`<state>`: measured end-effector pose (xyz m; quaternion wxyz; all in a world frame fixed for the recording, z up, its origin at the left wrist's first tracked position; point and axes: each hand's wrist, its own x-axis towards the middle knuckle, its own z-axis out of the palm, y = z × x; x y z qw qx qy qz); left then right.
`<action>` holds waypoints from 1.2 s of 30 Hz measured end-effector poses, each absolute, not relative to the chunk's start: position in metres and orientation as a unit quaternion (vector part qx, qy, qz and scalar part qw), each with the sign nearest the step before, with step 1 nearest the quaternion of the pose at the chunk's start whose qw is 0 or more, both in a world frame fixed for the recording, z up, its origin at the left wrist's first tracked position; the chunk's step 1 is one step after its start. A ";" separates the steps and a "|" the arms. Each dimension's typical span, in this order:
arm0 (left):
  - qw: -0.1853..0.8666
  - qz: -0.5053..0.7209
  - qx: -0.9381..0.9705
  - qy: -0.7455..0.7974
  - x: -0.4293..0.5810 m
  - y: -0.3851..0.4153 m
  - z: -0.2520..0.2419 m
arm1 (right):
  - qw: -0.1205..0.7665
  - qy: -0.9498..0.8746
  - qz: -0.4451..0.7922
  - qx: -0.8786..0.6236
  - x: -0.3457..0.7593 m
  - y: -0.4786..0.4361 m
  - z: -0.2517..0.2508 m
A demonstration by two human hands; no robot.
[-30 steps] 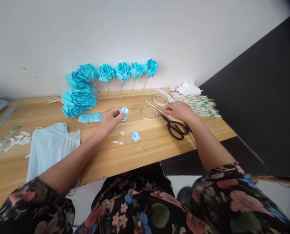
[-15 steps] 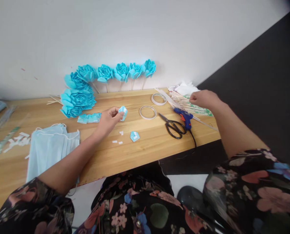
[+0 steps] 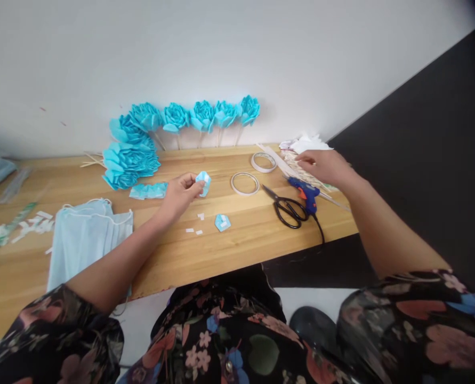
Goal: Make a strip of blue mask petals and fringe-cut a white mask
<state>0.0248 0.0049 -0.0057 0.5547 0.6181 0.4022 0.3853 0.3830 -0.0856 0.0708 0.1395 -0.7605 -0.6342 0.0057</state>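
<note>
While the left hand (image 3: 180,194) pinches a small light-blue folded fabric piece (image 3: 204,180) closed between thumb and fingers, the right hand (image 3: 325,166) is over a pile of thin pale wooden sticks (image 3: 295,160), fingers part curled; can't tell if it has hold of one. Piece is raised off the wooden tabletop (image 3: 173,272), likely gripped at one edge to leave its white patch exposed. A matching light-blue pentagon with white patches (image 3: 223,223) lies flat nearer the body, white scraps (image 3: 190,230) beside it, probably within easy reach. Black-handled scissors (image 3: 289,212) and a blue hot-glue gun (image 3: 310,196) lie between the hands, possibly in the way; cord runs to the tabletop edge. Turquoise flowers on sticks (image 3: 202,116) lean on the wall, likely out of the way. Pale-blue pleated masks (image 3: 87,229) lie by the left forearm.
</note>
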 end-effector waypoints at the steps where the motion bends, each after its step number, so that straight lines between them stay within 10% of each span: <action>1: 0.558 0.388 0.614 0.402 0.025 0.005 -0.006 | 0.160 -0.650 0.034 -0.742 0.371 -0.078 0.066; 11: 0.567 0.408 0.610 0.375 0.026 0.008 -0.007 | 0.397 -0.666 0.398 -0.490 0.216 -0.020 0.017; 36: 0.577 0.366 0.640 0.351 0.024 0.005 0.000 | 0.504 -0.608 0.382 -0.480 0.202 -0.019 -0.008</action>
